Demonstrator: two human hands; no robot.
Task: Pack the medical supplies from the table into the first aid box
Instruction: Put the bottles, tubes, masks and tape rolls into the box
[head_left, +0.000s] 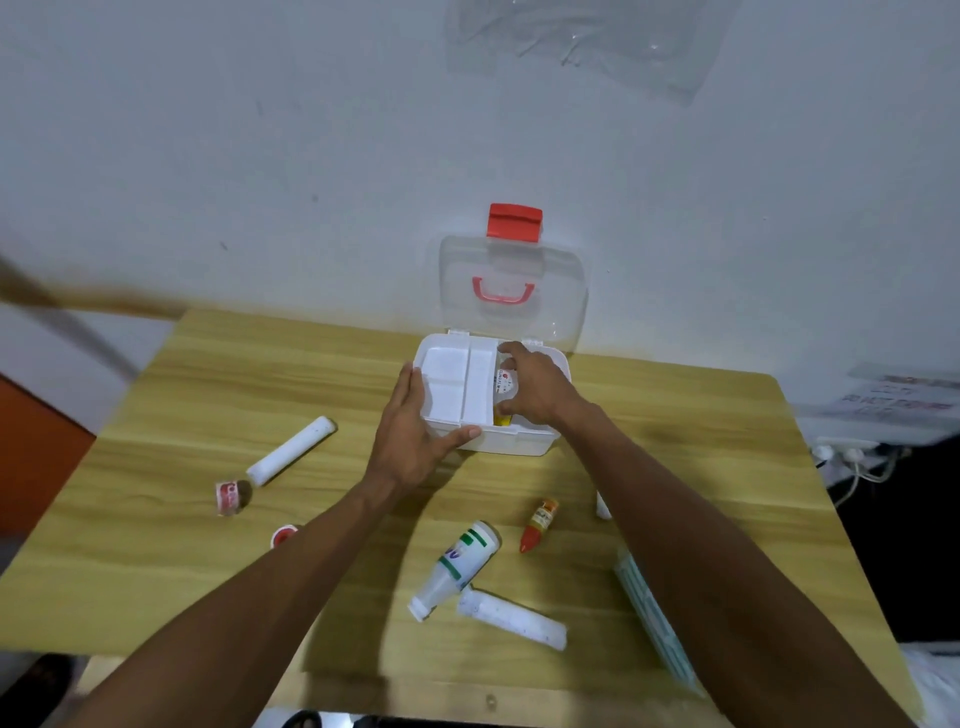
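Note:
The white first aid box (514, 441) stands open at the table's far edge, its clear lid (511, 291) with red handle and latch leaning on the wall. My left hand (415, 431) grips the box's front left corner. My right hand (535, 384) reaches into the right half of the box, fingers curled around a small round container with a white label (503, 382); something yellow (501, 420) shows beneath it. On the table lie a white bandage roll (291, 449), a small brown bottle (234, 496), a red-and-white tape roll (283, 535), a white bottle (457, 566), another white roll (511, 618) and a red-tipped dropper bottle (540, 525).
A flat clear packet (654, 629) lies near the table's right front edge, partly under my right forearm. A white object (602, 506) peeks out beside that forearm. Cables and a socket strip (852, 457) sit off the table's right side. The wooden table (208, 374) butts against the wall.

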